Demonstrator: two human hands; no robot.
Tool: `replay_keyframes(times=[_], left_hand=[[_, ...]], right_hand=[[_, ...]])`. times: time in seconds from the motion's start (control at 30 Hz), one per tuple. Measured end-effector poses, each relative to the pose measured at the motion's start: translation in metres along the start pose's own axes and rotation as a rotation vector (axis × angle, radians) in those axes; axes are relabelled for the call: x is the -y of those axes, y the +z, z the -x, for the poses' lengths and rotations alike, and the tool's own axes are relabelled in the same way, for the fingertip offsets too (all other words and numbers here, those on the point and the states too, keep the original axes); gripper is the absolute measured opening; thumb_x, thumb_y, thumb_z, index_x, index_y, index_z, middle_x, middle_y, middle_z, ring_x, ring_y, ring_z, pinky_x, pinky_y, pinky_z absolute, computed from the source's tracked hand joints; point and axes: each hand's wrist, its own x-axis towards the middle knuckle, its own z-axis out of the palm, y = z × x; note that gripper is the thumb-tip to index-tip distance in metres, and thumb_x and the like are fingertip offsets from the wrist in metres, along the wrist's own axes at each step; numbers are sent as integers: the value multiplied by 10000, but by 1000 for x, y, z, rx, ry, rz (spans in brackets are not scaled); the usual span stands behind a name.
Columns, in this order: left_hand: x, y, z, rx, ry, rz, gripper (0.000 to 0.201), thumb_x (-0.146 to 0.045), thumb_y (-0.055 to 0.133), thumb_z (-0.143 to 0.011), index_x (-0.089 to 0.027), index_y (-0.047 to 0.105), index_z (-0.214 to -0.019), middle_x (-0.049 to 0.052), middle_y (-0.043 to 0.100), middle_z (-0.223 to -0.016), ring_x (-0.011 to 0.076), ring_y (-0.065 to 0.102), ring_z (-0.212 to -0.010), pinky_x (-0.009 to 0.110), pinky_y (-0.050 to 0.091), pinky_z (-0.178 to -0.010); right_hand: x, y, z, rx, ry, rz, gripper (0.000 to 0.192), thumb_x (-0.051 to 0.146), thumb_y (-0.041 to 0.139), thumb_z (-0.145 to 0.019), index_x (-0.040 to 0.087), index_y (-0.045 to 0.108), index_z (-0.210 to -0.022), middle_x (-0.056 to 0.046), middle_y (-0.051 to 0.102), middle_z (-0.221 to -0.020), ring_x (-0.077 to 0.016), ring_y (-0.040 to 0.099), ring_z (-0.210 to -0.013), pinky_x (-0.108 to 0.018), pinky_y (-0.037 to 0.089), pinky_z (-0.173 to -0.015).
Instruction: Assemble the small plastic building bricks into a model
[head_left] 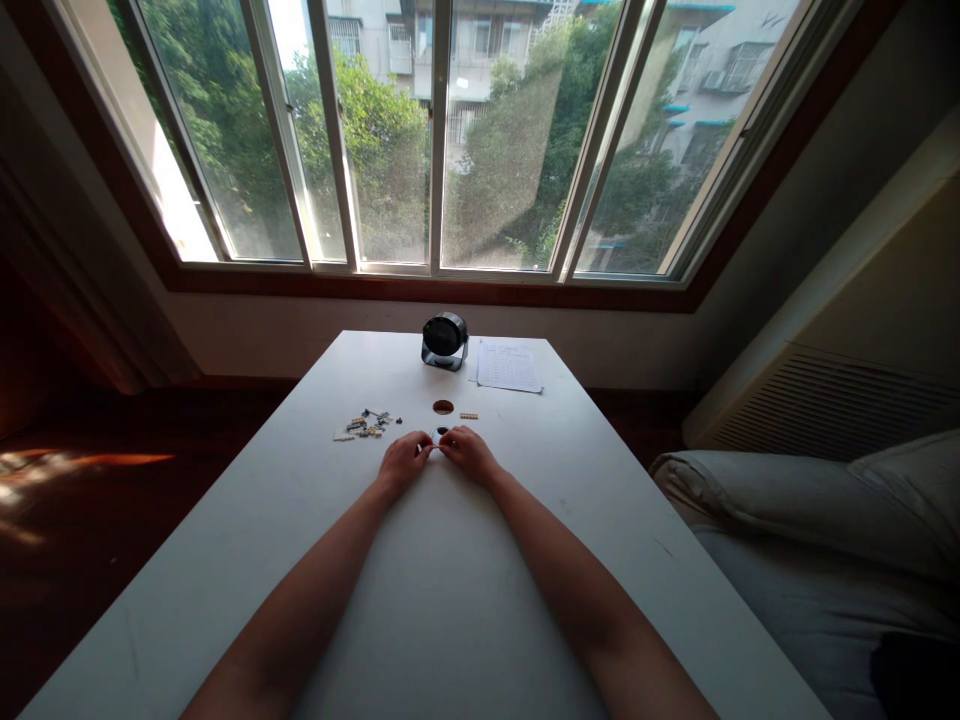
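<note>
Both my arms reach out over a white table (315, 560). My left hand (403, 461) and my right hand (469, 455) meet at the middle of the table, fingertips pinched together on a small dark-and-white piece (440, 434) held between them. Too small to tell what the piece is. A scatter of several small building pieces (366, 425) lies just left of my left hand. A short tan piece (469, 415) lies just beyond my right hand.
A round brown hole (443, 407) sits in the tabletop beyond my hands. A small black fan (444, 339) and a printed sheet of paper (508, 366) stand at the table's far edge under the window. A grey sofa (810, 520) is at the right.
</note>
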Motion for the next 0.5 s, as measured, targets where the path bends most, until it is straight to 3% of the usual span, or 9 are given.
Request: replay_keyframes(times=[0.5], left_hand=[[-1, -2, 0, -20, 4, 72, 130, -266, 544, -857, -236, 651, -925, 5, 688, -883, 137, 602, -741, 258, 462, -743]], right_hand=[[-2, 0, 0, 8, -6, 9, 34, 221, 663, -865, 217, 684, -838, -31, 599, -832, -171, 519, -847, -281, 411, -752]])
